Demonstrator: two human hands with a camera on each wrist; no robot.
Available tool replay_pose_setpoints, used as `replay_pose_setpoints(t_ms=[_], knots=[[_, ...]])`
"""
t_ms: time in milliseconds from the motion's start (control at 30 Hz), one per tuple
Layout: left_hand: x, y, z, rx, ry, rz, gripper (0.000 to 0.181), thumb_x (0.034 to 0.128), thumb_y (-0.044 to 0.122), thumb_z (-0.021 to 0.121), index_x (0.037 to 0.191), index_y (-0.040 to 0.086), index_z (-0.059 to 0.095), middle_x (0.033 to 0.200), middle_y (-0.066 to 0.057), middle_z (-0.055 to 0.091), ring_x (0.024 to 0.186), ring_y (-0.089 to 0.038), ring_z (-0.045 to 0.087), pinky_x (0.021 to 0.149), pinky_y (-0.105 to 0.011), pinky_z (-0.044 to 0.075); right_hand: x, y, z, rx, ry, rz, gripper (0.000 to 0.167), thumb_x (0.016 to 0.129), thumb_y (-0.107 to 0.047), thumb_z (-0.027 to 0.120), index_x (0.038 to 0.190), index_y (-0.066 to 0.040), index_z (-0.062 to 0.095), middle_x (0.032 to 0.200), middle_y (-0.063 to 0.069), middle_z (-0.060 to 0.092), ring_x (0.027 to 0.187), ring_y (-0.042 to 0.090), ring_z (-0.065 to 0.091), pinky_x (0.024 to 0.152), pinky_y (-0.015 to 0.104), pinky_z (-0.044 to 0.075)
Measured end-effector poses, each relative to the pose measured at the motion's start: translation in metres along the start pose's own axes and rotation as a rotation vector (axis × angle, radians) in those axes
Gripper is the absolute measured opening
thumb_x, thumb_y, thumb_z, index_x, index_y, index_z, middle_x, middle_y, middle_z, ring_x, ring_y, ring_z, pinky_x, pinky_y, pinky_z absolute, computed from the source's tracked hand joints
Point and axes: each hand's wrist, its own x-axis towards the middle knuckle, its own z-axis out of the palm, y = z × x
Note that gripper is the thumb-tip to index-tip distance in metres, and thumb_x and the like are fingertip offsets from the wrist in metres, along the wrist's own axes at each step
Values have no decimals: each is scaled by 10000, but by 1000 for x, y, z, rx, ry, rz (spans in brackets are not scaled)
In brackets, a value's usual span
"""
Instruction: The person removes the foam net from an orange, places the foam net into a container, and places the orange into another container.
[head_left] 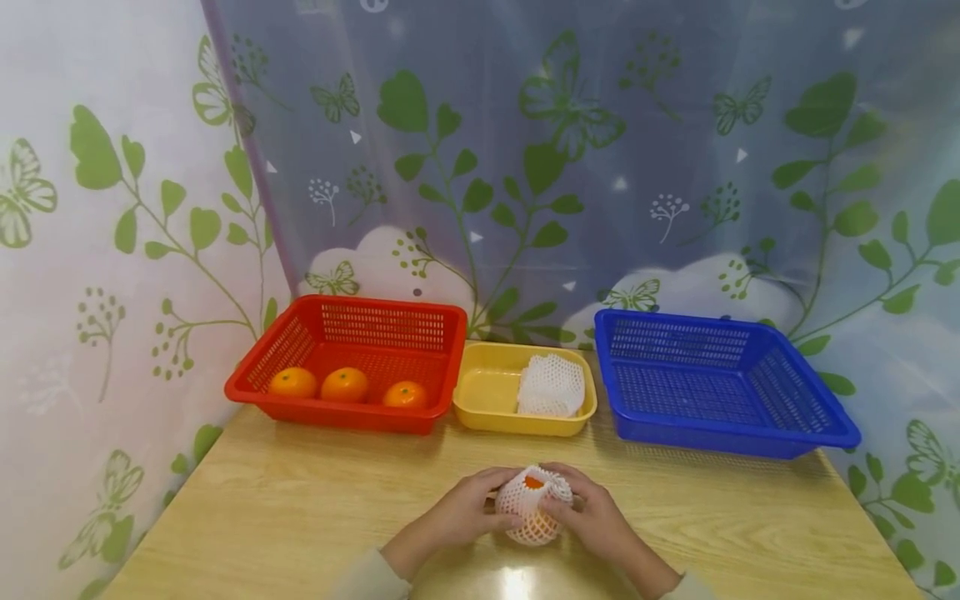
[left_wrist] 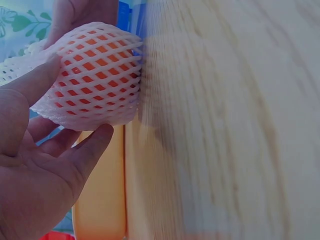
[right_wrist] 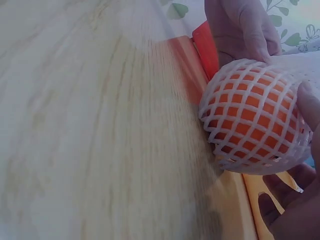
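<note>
An orange (head_left: 533, 482) sits low over the front of the table, wrapped in a white foam net (head_left: 536, 527); orange skin shows through the opening at the top and through the mesh. My left hand (head_left: 471, 507) holds it from the left, thumb at the near side and fingers behind. From the right, my right hand (head_left: 596, 515) grips the net, its thumb pressing near the upper rim. In the left wrist view the netted fruit (left_wrist: 97, 82) rests against the wood. The right wrist view shows the mesh stretched round the orange (right_wrist: 254, 131), with loose net above it.
A red basket (head_left: 375, 422) with three oranges (head_left: 345, 385) stands at the back left. Beside it, a yellow tray (head_left: 480, 392) holds white foam nets (head_left: 551, 386). A blue basket (head_left: 697, 400) stands at the back right. Patterned curtain (head_left: 480, 167) hangs behind.
</note>
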Motion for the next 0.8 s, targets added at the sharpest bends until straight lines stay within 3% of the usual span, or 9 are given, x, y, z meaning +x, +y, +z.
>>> replay_pose_setpoints(t_ms=[200,400,533,633,800], knots=[[1,0,1,44,0,3,579,870,204,741,1388,83,513,1418,-93,502,1235,-229,523,926,-219,479,-1,-2,3,32,99,66,225,887,-194,711,1094,-109,740,1314,67,609,1279,288,487,1050,572,360],[1,3,3,147,24,18,624,876,299,732,1402,61,494,1421,-110,500,1292,-266,479,1055,-382,413,-1,-7,6,68,244,125,241,843,-178,755,1067,-89,749,1171,45,691,1153,215,605,1012,373,450],[0,2,9,167,29,30,626,888,329,712,1404,55,488,1416,-107,507,1313,-279,458,1096,-460,353,-3,-10,9,63,332,168,266,803,-141,790,1052,-59,749,1101,70,714,1093,233,643,967,342,487],[2,1,11,148,30,35,610,905,353,686,1412,80,483,1417,-73,511,1311,-253,461,1091,-452,361,-3,-10,10,52,337,177,249,797,-126,792,1032,-54,753,1082,75,719,1067,227,656,954,348,498],[7,6,8,150,88,45,604,921,389,656,1412,84,483,1415,-60,517,1313,-245,462,1084,-448,372,3,-9,8,71,307,154,228,810,-157,783,1021,-75,760,1050,50,729,1013,155,671,908,285,515]])
